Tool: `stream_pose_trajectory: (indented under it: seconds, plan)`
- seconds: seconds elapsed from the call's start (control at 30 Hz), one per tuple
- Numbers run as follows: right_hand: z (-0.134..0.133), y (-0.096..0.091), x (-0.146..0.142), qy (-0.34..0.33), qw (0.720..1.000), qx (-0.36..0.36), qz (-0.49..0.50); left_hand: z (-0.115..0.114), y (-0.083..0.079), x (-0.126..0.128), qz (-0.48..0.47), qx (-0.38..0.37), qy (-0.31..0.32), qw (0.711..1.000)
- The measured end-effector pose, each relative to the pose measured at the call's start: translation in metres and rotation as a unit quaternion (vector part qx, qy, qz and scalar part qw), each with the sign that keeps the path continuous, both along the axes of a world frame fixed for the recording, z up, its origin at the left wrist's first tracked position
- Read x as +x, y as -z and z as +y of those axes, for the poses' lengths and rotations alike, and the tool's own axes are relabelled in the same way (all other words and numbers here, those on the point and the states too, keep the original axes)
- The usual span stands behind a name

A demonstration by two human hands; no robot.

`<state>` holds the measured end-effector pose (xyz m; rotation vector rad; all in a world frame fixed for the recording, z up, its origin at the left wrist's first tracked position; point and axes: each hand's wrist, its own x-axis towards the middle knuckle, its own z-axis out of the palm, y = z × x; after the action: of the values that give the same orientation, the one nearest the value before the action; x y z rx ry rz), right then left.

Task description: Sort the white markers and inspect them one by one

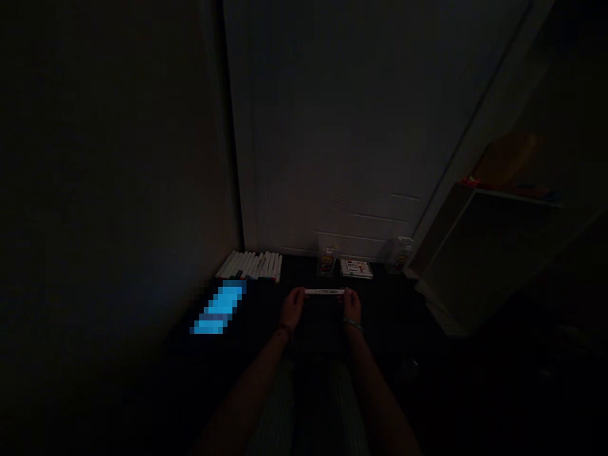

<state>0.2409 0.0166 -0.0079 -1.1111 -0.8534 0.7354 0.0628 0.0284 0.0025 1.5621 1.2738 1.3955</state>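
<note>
A white marker (325, 292) is held level between my two hands, above the dark table. My left hand (292, 307) pinches its left end. At its right end the fingers of my right hand (352, 305) are closed on it. Dark print runs along the marker's barrel, too small to read. Behind and to the left, a row of white markers (254, 265) lies side by side on the table. Beyond my right hand is a flat clear pack of markers (356, 269).
A clear plastic case (327, 261) with a label stands against the pale wall, and a similar clear case (401, 254) is farther right. A bright blurred-out screen (221, 308) lies at left. To the right rises a light cabinet (441, 234). The room is very dark.
</note>
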Motion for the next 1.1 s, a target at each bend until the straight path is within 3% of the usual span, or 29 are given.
stream_pose_trajectory:
  seconds: [1.1]
  plan:
    - [-0.0036, -0.0057, -0.0012, 0.010, 1.000, -0.015, -0.007, 0.0062, 0.0074, -0.0017, -0.031, -0.011, 0.013, 0.999]
